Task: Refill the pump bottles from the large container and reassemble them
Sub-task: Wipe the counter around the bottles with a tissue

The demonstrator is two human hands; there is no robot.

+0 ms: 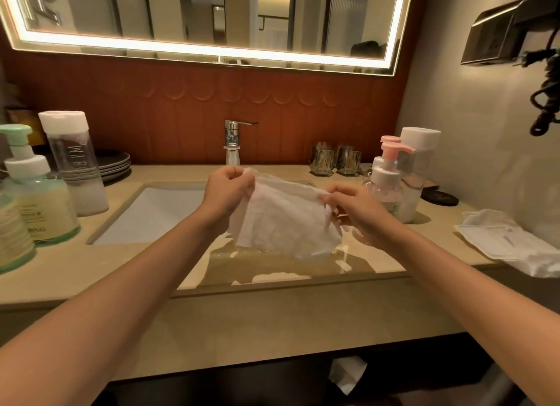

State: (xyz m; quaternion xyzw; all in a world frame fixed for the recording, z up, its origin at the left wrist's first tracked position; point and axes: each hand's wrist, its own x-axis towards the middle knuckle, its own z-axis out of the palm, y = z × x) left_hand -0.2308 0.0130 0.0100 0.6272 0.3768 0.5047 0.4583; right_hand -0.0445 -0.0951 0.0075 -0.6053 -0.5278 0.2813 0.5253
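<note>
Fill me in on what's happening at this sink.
A person stands at the counter holding a white wipe spread between both hands, the left hand pinching one top corner and the right hand the other, over a wet patch on the counter's front edge. Pink pump bottles stand to the right of the sink and green ones to the left, all with pumps on. The tap appears off.

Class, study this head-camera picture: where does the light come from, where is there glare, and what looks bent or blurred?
Head view: the lit mirror frame gives warm light; glare patches shine on the wet countertop below the white cloth held by the left hand and right hand; the wide lens bows the mirror's edges; the bottles at far left look soft.
</note>
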